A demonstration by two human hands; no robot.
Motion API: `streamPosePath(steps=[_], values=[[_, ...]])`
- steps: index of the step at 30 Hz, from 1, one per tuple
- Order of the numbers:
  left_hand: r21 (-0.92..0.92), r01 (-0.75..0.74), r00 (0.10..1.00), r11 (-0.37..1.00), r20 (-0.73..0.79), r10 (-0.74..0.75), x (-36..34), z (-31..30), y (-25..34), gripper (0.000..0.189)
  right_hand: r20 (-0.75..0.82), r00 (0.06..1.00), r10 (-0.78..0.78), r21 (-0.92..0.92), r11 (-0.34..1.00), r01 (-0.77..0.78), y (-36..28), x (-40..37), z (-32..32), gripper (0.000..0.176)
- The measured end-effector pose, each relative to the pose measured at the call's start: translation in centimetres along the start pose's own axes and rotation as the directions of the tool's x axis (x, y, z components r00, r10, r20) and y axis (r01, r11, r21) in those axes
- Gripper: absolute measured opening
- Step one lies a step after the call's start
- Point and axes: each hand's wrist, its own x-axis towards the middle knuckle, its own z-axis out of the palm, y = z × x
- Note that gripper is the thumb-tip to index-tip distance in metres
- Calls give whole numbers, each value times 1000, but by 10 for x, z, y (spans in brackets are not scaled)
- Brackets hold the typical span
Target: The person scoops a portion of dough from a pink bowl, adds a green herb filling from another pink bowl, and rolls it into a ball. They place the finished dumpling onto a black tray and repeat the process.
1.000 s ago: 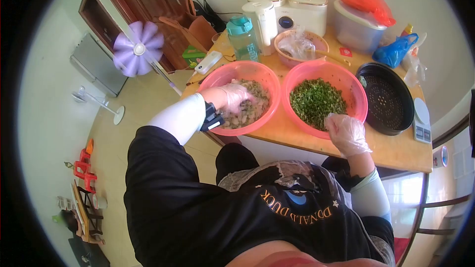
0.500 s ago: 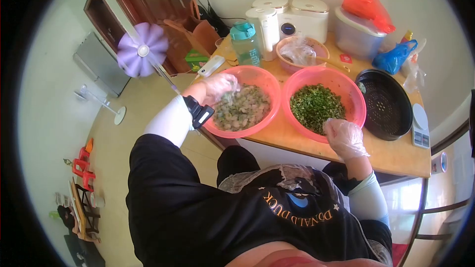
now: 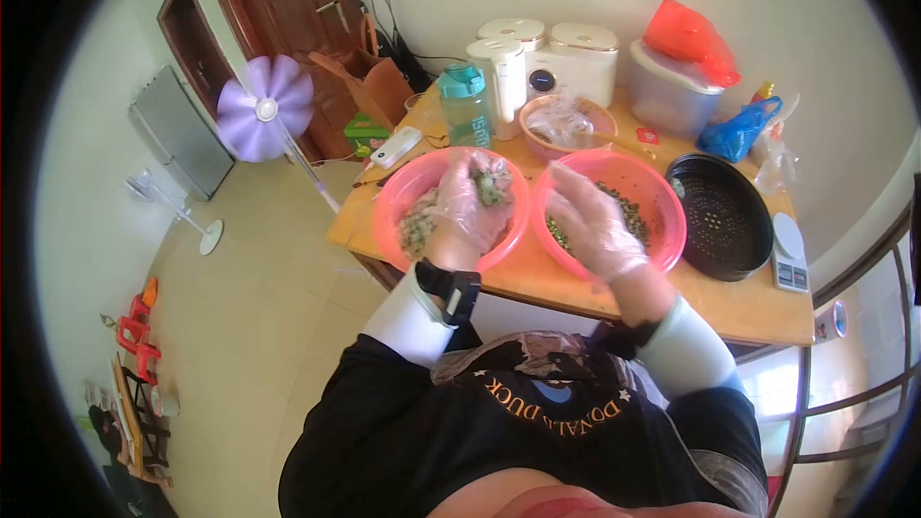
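My left hand (image 3: pixel 462 203), in a clear plastic glove, is closed round a clump of pale chopped filling flecked with green (image 3: pixel 493 186). It is over the left pink basin (image 3: pixel 388 201), where more of the pale filling (image 3: pixel 417 227) lies. My right hand (image 3: pixel 597 225), gloved too, is over the left part of the right pink basin (image 3: pixel 672 216). Its fingers are stretched out, and nothing shows in them. Chopped green herbs (image 3: pixel 633 216) lie in that basin, partly hidden behind this hand.
Behind the basins stand a teal bottle (image 3: pixel 466 110), a white jug (image 3: pixel 507 86) and a smaller bowl (image 3: pixel 597 117) with a plastic bag. A black perforated pan (image 3: pixel 720 221) and a kitchen scale (image 3: pixel 790 254) are to the right. A purple fan (image 3: pixel 266 109) stands left of the table.
My left hand has moved right and now grips a clump of filling. My right hand has swung left and up from the basin's near rim, its fingers now extended. The view has shifted slightly.
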Motion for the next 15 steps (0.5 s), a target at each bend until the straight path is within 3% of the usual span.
streamPosePath(steps=[1,2,3,4,6,9,11,13,15], values=[[-12,3,1000,1000,14,-3,0,18,-15,24,-33,999,-30,19,999,31,-10,5,13,53],[44,-52,979,998,-196,60,-3,49,-29,22,-59,995,-83,-25,996,82,7,14,30,51],[110,-93,910,990,-393,130,-6,67,-39,20,85,996,-4,166,986,-11,-42,10,23,48],[202,-116,939,972,-297,174,-7,69,-45,17,-50,976,-212,-3,977,212,-34,9,37,43],[151,-125,955,981,-249,160,-11,60,-48,18,-161,791,-590,-373,779,504,5,10,60,39],[95,-85,959,992,-263,107,-11,59,-44,18,-87,784,-615,-357,754,552,11,4,56,39],[174,-46,947,984,-307,99,-11,49,-50,19,-70,773,-630,-339,744,576,15,5,52,39],[145,-113,966,983,-217,143,-22,46,-62,27,-1,741,-671,-330,700,633,14,7,45,37],[214,-130,990,968,-20,138,-25,56,-62,40,3,716,-698,-398,656,641,5,15,35,37]])
